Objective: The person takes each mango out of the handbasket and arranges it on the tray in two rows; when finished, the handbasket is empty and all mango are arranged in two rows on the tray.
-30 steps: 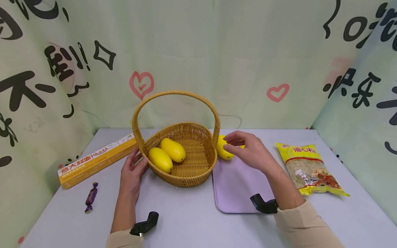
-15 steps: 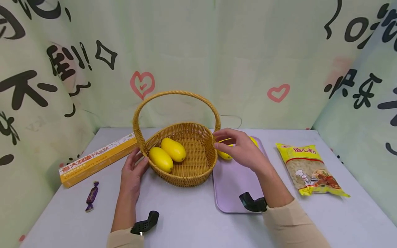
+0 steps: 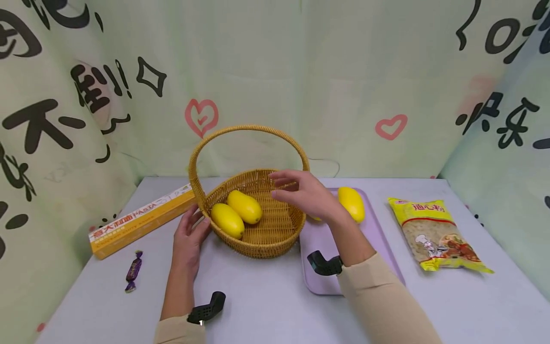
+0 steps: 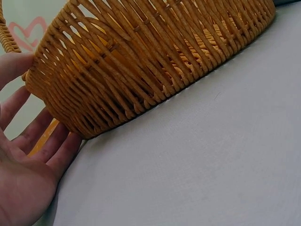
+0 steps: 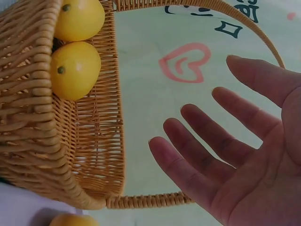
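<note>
Looks like a small curtained recording booth (image 3: 335, 95); can't tell what building. Pale green curtains with black Chinese lettering (image 3: 37, 125) and pink hearts (image 3: 202, 119) wall in the back and both sides of one white table (image 3: 266, 301). Black wrist cameras (image 3: 207, 309) on both arms. Wicker basket (image 3: 258, 250), pasta box (image 3: 142, 224) and macaroni bag (image 3: 439, 234) sit spread out like props.

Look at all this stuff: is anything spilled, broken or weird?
Nothing looks spilled or broken. The basket stands upright, with two yellow fruits inside. The pasta box lies at a slant, a bit askew, but that seems harmless.
</note>
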Available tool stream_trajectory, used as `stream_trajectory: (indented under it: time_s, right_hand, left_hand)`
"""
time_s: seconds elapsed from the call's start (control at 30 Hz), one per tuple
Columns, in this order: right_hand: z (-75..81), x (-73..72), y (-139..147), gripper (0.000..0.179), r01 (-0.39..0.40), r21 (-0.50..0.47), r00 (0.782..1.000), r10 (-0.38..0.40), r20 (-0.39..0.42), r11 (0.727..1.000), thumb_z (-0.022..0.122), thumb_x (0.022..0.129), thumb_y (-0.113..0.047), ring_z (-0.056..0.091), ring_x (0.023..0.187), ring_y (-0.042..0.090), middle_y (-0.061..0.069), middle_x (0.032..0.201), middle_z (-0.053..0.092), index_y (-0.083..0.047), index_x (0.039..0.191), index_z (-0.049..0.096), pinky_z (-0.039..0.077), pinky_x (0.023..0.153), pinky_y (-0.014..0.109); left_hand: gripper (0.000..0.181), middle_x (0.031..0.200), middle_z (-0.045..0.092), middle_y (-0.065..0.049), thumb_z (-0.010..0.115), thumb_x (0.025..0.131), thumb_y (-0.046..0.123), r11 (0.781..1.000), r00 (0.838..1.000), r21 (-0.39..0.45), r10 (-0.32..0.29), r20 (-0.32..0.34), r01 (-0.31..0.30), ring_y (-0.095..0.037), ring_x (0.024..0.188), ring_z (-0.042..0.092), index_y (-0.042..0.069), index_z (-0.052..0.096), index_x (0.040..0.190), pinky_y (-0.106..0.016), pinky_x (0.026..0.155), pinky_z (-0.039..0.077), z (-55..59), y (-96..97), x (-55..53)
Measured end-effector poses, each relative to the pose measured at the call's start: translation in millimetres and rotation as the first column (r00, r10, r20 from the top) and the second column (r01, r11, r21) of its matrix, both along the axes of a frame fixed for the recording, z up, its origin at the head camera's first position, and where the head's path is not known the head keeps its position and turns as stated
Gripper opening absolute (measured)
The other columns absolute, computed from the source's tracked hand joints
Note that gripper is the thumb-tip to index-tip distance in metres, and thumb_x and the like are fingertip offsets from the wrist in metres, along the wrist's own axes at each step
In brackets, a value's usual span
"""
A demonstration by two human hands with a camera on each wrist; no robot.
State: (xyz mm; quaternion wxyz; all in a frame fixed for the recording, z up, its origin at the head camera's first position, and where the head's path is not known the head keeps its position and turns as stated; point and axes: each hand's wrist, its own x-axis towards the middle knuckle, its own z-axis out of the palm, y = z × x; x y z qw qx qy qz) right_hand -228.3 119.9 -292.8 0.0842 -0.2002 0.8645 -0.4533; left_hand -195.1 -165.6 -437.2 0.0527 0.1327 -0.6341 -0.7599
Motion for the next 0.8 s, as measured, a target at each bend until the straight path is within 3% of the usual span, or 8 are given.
stream_trajectory:
  time_s: [0.17, 0.37, 0.8]
  right_hand:
    - [2.3, -13.3, -10.4, 0.047, -0.027, 0.042, 0.999, 0.026, 0.026, 0.999, 0.069, 0.097, -0.030, 0.060, 0.128, 0.032, 0.007, 0.139, 0.064, -0.021, 0.142, 0.062, 0.054, 0.106, 0.049]
    - [6.4, -28.5, -22.2, 0.046, -0.074, 0.094, 0.996, 0.068, 0.059, 0.993, 0.070, 0.098, -0.031, 0.061, 0.124, 0.030, 0.010, 0.140, 0.062, -0.021, 0.142, 0.062, 0.057, 0.099, 0.046]
    - [-5.2, -58.6, -45.6, 0.046, -0.143, 0.049, 0.987, 0.139, 0.079, 0.988, 0.075, 0.094, -0.027, 0.061, 0.123, 0.025, 0.012, 0.142, 0.063, -0.019, 0.138, 0.065, 0.059, 0.093, 0.044]
  left_hand:
    - [0.063, 0.159, 0.045, 0.000, 0.065, 0.103, 0.027, 1.000, 1.000, 0.001, -0.003, -0.004, 0.003, -0.016, 0.140, 0.049, 0.030, 0.039, 0.160, -0.031, 0.119, 0.043, -0.2, -0.9, 0.5]
    - [0.063, 0.159, 0.045, 0.000, 0.066, 0.102, 0.026, 1.000, 1.000, 0.009, -0.001, -0.016, 0.002, -0.016, 0.141, 0.048, 0.030, 0.040, 0.159, -0.032, 0.119, 0.043, -0.5, -0.1, -0.6]
    - [0.064, 0.159, 0.045, -0.001, 0.067, 0.102, 0.027, 1.000, 1.000, 0.015, 0.003, -0.020, -0.003, -0.016, 0.141, 0.048, 0.029, 0.039, 0.160, -0.032, 0.118, 0.044, -0.7, -0.6, -0.5]
